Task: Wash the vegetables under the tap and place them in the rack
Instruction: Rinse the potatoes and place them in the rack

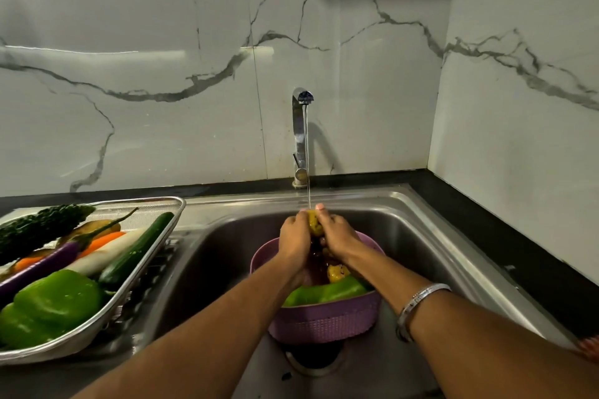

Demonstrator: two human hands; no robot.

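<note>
Both hands hold a small yellowish, wet potato (315, 223) under the tap (300, 136) stream, over the purple bowl (327, 317) in the sink (421, 230). The left hand (294, 238) and right hand (337, 233) curl round it, pressed together. Left, the rack (136, 288) holds a glossy green pepper (55, 301), cucumber (136, 253) and carrot (100, 241).

Across the top of the frame runs a white marble wall (162, 42) with grey veins, turning a corner at the upper right. Below it, a dark tabletop (486, 220) strip runs along the back and down the right side. Lower right, there's a silver bangle (418, 304), and something pink (588, 347) at the frame's edge, too cropped to identify.
</note>
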